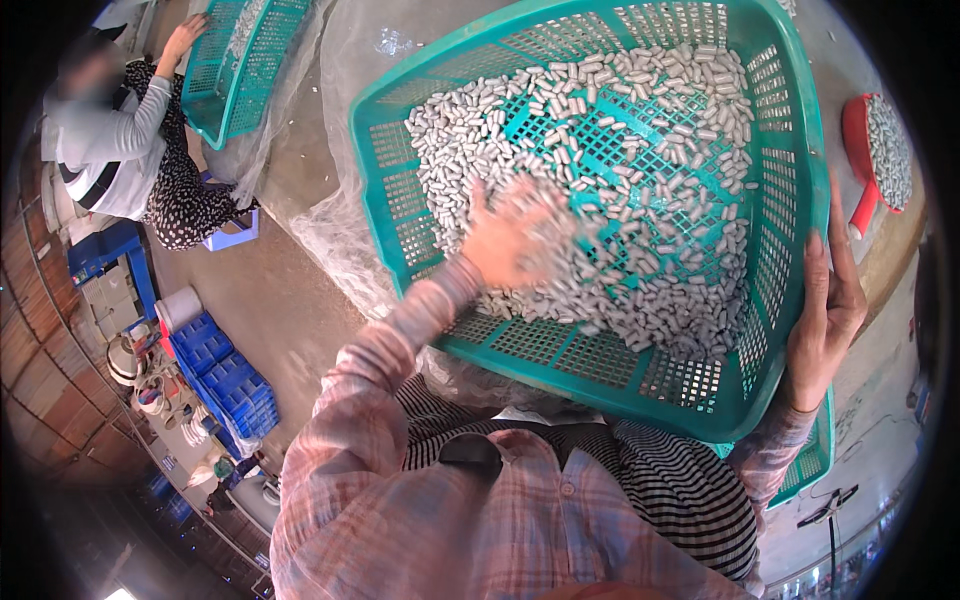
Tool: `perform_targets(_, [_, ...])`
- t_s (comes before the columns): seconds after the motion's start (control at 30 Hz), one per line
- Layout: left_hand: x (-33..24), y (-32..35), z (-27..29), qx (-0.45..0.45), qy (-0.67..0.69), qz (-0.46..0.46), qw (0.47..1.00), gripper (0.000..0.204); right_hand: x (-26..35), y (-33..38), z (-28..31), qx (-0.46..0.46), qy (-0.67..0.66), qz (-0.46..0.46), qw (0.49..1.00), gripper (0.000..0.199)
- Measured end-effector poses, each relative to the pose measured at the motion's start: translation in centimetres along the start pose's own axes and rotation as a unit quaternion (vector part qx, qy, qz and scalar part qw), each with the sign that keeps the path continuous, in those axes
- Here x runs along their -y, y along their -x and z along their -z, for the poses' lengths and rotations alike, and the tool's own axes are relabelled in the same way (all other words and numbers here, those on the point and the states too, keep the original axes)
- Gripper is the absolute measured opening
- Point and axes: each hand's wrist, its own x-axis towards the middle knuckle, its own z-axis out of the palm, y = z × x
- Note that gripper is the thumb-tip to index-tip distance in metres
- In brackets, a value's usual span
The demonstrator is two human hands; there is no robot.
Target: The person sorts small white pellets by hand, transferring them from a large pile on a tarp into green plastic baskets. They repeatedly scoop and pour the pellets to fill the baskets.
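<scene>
Clear sheeting (340,250) beside a green basket (600,360) of pale pellets (680,325).
Pellets surround the blurred, spread left hand (513,235); the right hand (826,318), fingers straight, touches the basket's right wall.

Blue plastic crates (225,375) lie on the bare floor (268,295). At their upper end stands a white bucket (180,308). Left of the crates spreads a jumble of items (152,398), too small to tell apart. Well above the crates, a co-worker (110,150) in a pale top and dotted black trousers sits on a blue stool (236,232). A black stand (822,513) is far right of the crates.
</scene>
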Motion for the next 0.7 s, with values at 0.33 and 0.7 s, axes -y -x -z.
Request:
perform_targets(0.33, [-10.1, -14.0, 2.4, -0.231, 0.166, 0.082, 0.955, 0.070, 0.4, -1.2, -0.7, 0.016, -0.001, 0.004, 1.000, 0.042])
perform_targets(0.7, [1.1, -6.7, -0.2, -0.214, 0.022, 0.266, 0.940, 0.071, -1.6, -0.6, -0.1, 0.007, -0.010, 0.009, 1.000, 0.042])
